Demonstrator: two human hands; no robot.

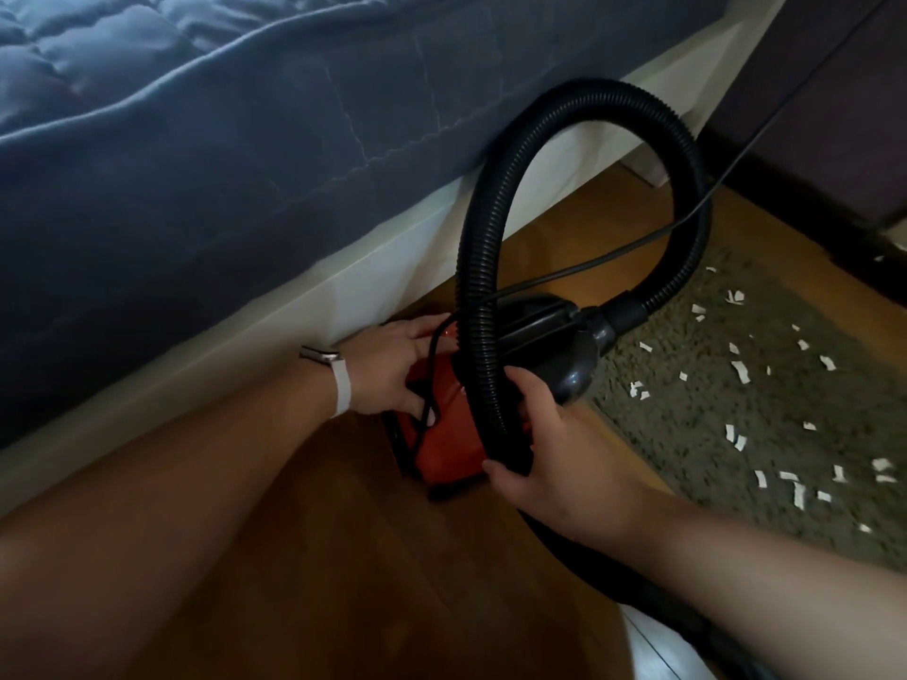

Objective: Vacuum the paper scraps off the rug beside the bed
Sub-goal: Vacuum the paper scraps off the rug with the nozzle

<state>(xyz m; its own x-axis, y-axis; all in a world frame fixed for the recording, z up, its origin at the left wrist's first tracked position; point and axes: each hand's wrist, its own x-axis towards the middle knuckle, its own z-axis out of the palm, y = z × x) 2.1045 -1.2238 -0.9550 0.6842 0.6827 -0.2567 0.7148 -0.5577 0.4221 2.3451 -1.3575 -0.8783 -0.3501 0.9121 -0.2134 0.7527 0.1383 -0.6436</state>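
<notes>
A small red vacuum cleaner (449, 446) with a dark grey front end sits on the wood floor beside the bed. Its black ribbed hose (579, 98) arcs up from the grey end and comes back down across the red body. My left hand (392, 368), with a white watch on the wrist, rests on the far side of the red body by its black cord. My right hand (554, 451) grips the hose where it crosses the body. Several white paper scraps (741, 373) lie scattered on the grey-green rug (697, 434) to the right.
The bed with a blue quilt (196, 154) and white frame (373, 267) runs along the left. A thin black power cord (726, 188) stretches up to the right toward dark furniture (844, 100). Wood floor (343, 557) lies in front.
</notes>
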